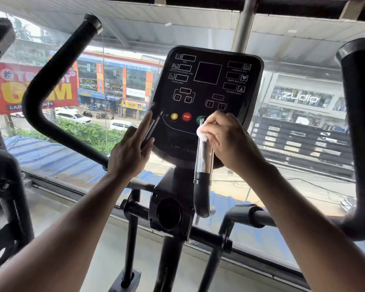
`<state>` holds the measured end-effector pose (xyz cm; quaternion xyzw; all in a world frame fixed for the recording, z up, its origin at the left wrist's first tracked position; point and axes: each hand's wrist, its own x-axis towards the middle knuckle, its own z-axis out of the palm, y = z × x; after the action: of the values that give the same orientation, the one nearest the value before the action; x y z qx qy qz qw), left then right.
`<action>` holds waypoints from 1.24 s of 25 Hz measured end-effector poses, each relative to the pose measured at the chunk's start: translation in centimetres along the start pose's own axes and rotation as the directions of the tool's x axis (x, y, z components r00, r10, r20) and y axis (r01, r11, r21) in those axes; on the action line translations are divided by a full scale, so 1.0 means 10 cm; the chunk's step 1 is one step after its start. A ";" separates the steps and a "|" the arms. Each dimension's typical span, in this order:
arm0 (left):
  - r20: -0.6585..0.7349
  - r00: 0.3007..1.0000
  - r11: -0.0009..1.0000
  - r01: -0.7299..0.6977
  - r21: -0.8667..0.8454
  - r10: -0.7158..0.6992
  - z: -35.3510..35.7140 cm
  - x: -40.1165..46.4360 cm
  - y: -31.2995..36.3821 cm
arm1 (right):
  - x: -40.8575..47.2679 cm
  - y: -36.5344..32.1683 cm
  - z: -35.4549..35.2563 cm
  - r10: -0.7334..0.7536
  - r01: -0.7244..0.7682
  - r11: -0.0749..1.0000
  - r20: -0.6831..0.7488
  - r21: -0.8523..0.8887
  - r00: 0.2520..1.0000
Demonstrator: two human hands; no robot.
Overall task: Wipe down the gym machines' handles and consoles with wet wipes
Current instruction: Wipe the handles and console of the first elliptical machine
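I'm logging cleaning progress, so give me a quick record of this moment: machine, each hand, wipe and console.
machine: elliptical trainer, by a window
right hand: grips a white wet wipe around the top of the right chrome pulse grip
left hand: fingers straight, resting on the left pulse grip
console: displays dark; red STOP button visible

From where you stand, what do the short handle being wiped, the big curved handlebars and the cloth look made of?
Short handle: upper part looks like bare polished metal, silvery with bright reflections; lower part seems black rubber or plastic.
Curved handlebars: probably foam or rubber grip, matte black, with a shinier end cap.
Wipe: thin white crumpled sheet, likely a moist non-woven tissue, held in the right hand.
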<state>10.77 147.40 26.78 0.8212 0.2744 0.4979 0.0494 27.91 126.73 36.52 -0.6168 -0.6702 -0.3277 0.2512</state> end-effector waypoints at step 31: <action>0.017 1.000 1.000 0.006 0.000 -0.006 -0.01 -0.03 0.00 | -0.93 -0.55 0.13 0.022 -0.043 0.994 0.201 0.099 0.979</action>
<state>10.59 147.22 26.54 0.8246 0.2766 0.4905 0.0533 23.55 121.38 28.05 -0.6436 -0.6978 -0.2253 0.2193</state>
